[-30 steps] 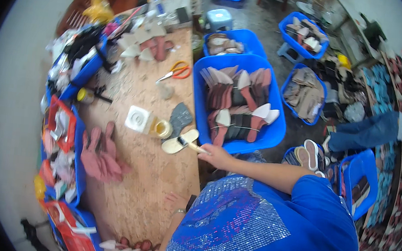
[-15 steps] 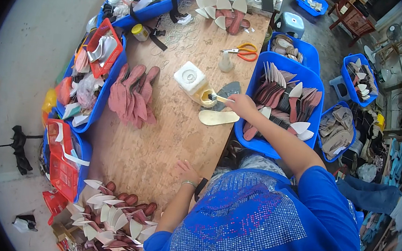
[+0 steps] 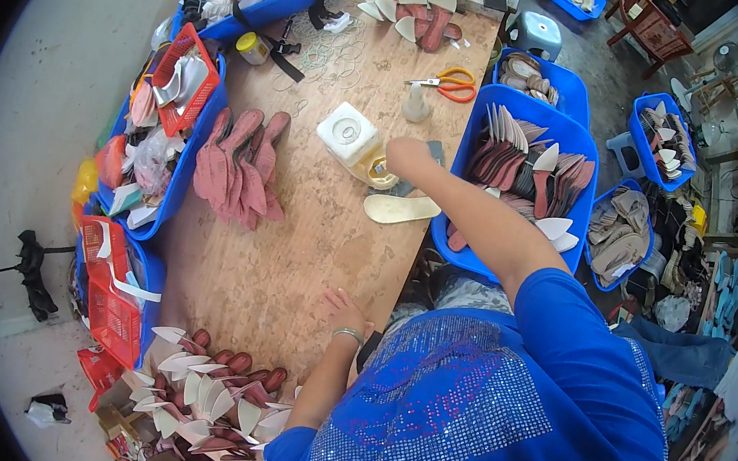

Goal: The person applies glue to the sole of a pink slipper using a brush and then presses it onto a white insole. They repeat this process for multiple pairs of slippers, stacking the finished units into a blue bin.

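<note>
My right hand [image 3: 408, 161] is closed over the mouth of a white plastic jug [image 3: 349, 132] lying on its side, with yellowish liquid at its cut opening. A thin-handled brush is in that hand, its handle now hidden by my fingers. Just below the jug, a cream shoe insole [image 3: 398, 210] lies flat, beside a dark grey flat piece [image 3: 436, 152] partly covered by my hand. My left hand [image 3: 346, 311] rests on the wooden table [image 3: 293, 268] near its front edge, fingers spread and holding nothing.
Orange-handled scissors [image 3: 452, 83] and a small translucent bottle [image 3: 416, 106] stand beyond the jug. Pink insoles [image 3: 239, 167] are stacked on the left. A blue tub [image 3: 452, 230] of insoles sits at the right edge. Red baskets [image 3: 116, 294] and more insoles [image 3: 207, 398] line the left side.
My right hand has moved left and up, to the jug's mouth, with the brush going into it. My left hand stays on the table.
</note>
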Demonstrator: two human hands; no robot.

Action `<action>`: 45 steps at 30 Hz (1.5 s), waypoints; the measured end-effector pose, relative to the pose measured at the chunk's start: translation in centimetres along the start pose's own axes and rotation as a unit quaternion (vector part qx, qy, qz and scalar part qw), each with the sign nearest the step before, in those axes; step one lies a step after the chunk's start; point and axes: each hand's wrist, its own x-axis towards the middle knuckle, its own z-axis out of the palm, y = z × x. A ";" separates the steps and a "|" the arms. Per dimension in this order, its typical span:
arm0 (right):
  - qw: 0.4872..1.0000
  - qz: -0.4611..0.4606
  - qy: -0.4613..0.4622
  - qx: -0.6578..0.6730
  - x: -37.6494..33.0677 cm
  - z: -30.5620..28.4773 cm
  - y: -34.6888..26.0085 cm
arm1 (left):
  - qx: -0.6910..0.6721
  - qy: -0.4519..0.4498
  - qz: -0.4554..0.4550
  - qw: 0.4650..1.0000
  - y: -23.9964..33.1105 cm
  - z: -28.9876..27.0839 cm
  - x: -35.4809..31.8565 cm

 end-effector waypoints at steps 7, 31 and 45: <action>0.998 -0.006 -0.038 -0.050 2.8 -2.4 -2.7 | -0.033 -0.003 -0.005 0.999 0.3 -0.9 -0.5; 0.961 -0.008 0.115 0.252 -8.7 0.5 -1.4 | -0.017 0.043 0.009 0.999 -0.7 1.4 0.3; 0.973 -0.015 -0.211 0.089 -26.3 17.9 9.1 | -0.044 0.094 0.057 0.993 -0.9 0.4 -0.9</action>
